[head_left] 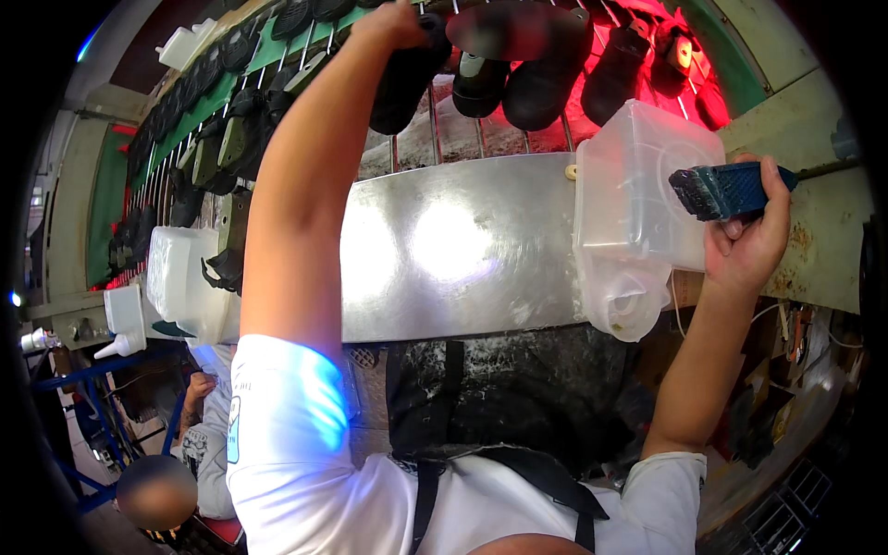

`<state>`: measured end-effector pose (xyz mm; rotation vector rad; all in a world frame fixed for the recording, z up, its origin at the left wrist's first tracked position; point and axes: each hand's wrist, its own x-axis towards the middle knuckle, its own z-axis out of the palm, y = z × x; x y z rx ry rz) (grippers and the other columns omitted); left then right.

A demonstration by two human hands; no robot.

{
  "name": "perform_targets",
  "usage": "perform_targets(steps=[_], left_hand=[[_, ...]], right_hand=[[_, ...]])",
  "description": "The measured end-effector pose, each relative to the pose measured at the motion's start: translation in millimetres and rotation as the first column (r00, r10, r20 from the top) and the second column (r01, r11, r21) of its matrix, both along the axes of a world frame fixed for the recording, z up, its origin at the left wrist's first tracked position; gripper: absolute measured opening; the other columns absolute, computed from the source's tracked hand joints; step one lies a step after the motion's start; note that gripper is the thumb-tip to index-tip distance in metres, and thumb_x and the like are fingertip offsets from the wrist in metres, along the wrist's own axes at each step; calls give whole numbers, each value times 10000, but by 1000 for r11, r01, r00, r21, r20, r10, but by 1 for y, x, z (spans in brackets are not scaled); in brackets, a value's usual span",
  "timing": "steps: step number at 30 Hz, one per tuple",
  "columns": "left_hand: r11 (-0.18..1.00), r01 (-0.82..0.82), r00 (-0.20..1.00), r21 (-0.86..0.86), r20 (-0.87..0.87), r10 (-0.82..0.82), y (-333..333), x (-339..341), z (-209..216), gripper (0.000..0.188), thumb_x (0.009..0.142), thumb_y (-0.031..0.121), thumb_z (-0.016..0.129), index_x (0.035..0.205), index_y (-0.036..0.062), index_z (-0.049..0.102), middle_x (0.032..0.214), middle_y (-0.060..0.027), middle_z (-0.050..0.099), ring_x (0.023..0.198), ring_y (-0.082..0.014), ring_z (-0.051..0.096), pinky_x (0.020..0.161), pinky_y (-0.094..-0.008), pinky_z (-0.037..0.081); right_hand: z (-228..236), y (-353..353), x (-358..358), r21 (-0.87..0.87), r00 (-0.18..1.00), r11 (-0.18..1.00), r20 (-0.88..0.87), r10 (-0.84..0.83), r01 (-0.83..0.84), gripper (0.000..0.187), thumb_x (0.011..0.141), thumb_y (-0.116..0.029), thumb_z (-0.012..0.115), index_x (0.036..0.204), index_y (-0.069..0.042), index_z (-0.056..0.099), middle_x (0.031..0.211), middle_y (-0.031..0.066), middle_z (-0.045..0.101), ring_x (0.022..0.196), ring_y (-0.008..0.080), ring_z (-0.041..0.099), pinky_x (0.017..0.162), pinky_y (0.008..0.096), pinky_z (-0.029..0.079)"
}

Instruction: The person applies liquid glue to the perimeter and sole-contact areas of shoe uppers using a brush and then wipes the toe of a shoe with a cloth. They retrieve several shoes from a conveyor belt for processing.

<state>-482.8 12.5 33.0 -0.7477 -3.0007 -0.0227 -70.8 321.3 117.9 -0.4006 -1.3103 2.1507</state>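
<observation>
With my left arm stretched up and forward, my left hand (393, 25) is closed at the upper end of a black shoe (410, 88) on the metal-rod rack; its fingertips are partly hidden. In my right hand (747, 239), out to the right, is a brush with a blue handle (740, 188). The brush's dark, clumped bristles point left. Just left of it stands a translucent plastic container (629, 180). More black shoes (541, 92) hang along the rods beside my left hand, and some are lit red.
A shiny metal tray (458, 250) lies between me and the rack. On the left are a second translucent container (180, 277) and a white nozzle bottle (125, 319). Another person (208, 435) sits at the lower left. A rusty green frame (814, 231) borders the right.
</observation>
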Motion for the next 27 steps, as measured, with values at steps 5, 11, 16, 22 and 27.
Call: perform_targets(steps=[5,11,16,22,27], left_hand=[[956,-180,789,-230,547,280,23,26,17,788,677,448,902,1323,69,657,1254,-140,698,1113,-277,666,984,-420,505],[932,-111,936,346,351,-19,-18,92,28,894,618,367,938,1350,-21,603,1208,-160,710,1093,-257,683,974,-366,519],[505,-232,947,831,312,-78,-64,226,60,816,682,152,927,1366,-61,537,1220,-170,685,1073,-260,685,973,-361,543],[339,-86,936,937,192,-294,-100,347,12,960,618,8,935,1449,13,453,1283,-100,626,1192,-235,596,1023,-367,493],[543,-123,968,831,221,-119,-147,384,14,1333,547,138,1000,1606,165,192,1433,-192,518,1283,-315,552,1067,-477,470]], right_hand=[[-7,13,6,-9,999,999,4,-36,36,279,970,-290,629,920,-17,656,679,6,594,394,44,347,336,207,216],[-2,6,4,38,997,996,18,-76,76,252,925,-243,685,786,-73,562,618,4,544,378,79,371,353,234,242],[-4,2,4,27,999,999,-50,-21,23,241,901,-206,727,780,-78,563,617,3,545,410,77,425,364,235,277],[-13,4,44,123,989,992,-148,-15,33,285,951,-287,649,914,-5,655,696,28,602,442,75,412,395,222,297],[-25,-6,123,398,998,916,49,37,-54,287,976,-253,652,1028,29,679,725,74,652,475,100,544,400,216,395]])
